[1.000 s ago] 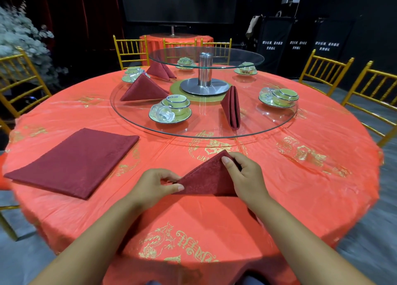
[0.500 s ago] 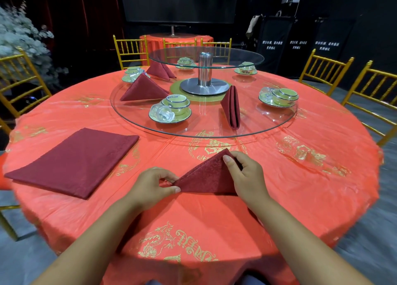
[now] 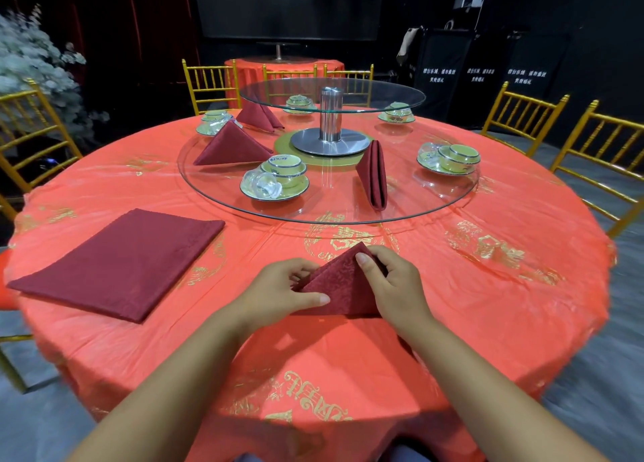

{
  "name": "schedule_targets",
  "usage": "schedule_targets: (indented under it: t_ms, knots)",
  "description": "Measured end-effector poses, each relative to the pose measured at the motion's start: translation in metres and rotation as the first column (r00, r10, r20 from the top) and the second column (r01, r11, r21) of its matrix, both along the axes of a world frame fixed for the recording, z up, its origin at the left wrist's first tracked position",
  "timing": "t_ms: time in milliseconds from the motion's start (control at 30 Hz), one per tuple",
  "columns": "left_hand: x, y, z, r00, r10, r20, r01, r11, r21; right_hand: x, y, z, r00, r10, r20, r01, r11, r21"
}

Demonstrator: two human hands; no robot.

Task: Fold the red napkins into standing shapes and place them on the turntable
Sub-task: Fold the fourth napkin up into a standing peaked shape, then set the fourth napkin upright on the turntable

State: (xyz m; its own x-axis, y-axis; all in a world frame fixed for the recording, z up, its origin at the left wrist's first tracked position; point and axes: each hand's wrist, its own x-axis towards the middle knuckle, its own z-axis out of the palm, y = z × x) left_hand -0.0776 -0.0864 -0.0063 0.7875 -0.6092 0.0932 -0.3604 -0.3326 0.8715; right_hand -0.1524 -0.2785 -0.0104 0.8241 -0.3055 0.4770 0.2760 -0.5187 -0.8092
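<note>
Not much has been moved since a second ago: the left corner of the napkin (image 3: 339,287) has been drawn in a little by the left hand (image 3: 278,292), so the triangle looks tighter and more upright, while the right hand (image 3: 395,287) has been kept where it was. The napkin is held at both ends, pinched narrowly at its left tip between thumb and fingers and cupped along its right slope and peak by the other hand, and it sits on the tablecloth (image 3: 488,322) just short of the turntable (image 3: 463,196). Soft, light cloth like this can be expected to slump if it's let go too early, so the folded edges and the base corners are probably the places to be gripped, not the loose middle. Three folded napkins are already parked on the glass, one standing narrow at the front right (image 3: 373,174) and two tent-shaped at the left (image 3: 231,146) (image 3: 259,116). A flat stack (image 3: 118,264) is waiting on the left. Open glass can be seen along the near rim between the bowl set (image 3: 275,181) and the upright napkin, though the glass edge and crockery should be cleared carefully.
</note>
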Motion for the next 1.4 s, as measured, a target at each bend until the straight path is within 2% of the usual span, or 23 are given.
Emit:
schedule_targets:
  t_ms: [133,267,467,633,800,933,1067,1200,1300,1400]
  knots:
    - [0.001,-0.008,0.000,0.996,0.066,-0.057,-0.068,0.997,-0.027,-0.003,-0.009,0.009,0.987,0.140,-0.082,-0.135,0.989,0.057]
    - [0.002,-0.008,-0.001,0.994,0.068,-0.089,-0.072,0.997,-0.040,-0.003,-0.028,0.021,0.921,0.335,-0.200,-0.307,0.938,0.159]
    - [0.004,-0.008,-0.001,0.993,0.070,-0.100,-0.075,0.996,-0.053,-0.001,-0.033,0.017,0.952,0.251,-0.178,-0.228,0.964,0.140]
    - [0.003,-0.006,-0.002,0.991,0.075,-0.111,-0.083,0.994,-0.073,-0.006,-0.038,0.017,0.899,0.357,-0.255,-0.316,0.930,0.187]
    - [0.005,-0.003,-0.001,0.991,0.064,-0.117,-0.075,0.994,-0.085,-0.005,-0.045,0.009,0.916,0.243,-0.320,-0.233,0.970,0.069]
    - [0.007,0.000,-0.002,0.991,0.089,-0.102,-0.098,0.991,-0.089,-0.006,-0.051,0.009,0.883,0.307,-0.356,-0.298,0.951,0.080]
    - [0.011,0.009,-0.003,0.987,0.100,-0.125,-0.113,0.988,-0.105,-0.007,-0.059,0.003,0.891,0.208,-0.403,-0.271,0.957,-0.106]
    - [0.011,0.011,-0.004,0.987,0.104,-0.121,-0.116,0.988,-0.097,-0.008,-0.060,0.001,0.894,0.213,-0.395,-0.285,0.949,-0.134]
    - [0.012,0.016,-0.004,0.985,0.127,-0.120,-0.139,0.985,-0.097,-0.010,-0.063,0.002,0.871,0.193,-0.451,-0.316,0.924,-0.215]
    - [0.012,0.019,-0.004,0.983,0.130,-0.128,-0.142,0.985,-0.096,-0.012,-0.063,0.001,0.887,0.153,-0.436,-0.293,0.916,-0.275]
